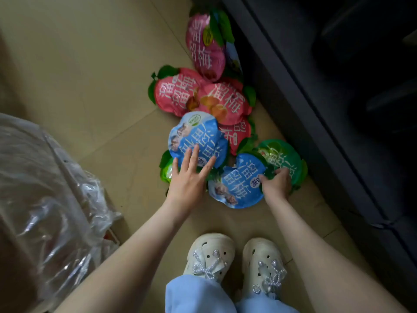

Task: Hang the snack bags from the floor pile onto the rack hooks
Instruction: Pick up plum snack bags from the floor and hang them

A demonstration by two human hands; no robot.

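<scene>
— What's over on the left?

— Crumpled clear plastic wrap (pixel 45 188), lying on the beige tiled floor (pixel 90 75).

— And the person's left hand?

— The left hand (pixel 189 179) is flat, fingers straight and spread, resting on the near edge of the upper blue bag (pixel 194 136). It grips nothing. A shiny green bag (pixel 166 171) pokes out from under that blue one, just beside the hand.

— The rest of the pile?

— All on the floor. Beyond the blue bag two red bags (pixel 173 93) overlap, and a pink bag (pixel 205 48) lies farthest away. Nearer, below the pile, stand cream clogs (pixel 209 256) with bead bows.

— Going right?

— A lower blue bag (pixel 237 184) sits just beside the upper one. The right hand (pixel 277 184) has its fingers curled tight on a leafy green edge (pixel 267 171) where that bag meets another green bag (pixel 282 154). Which bag the edge belongs to, I can't tell.

— And at the far right?

— A dark unit (pixel 316 86) runs along the floor, with the pile close against its foot.
</scene>
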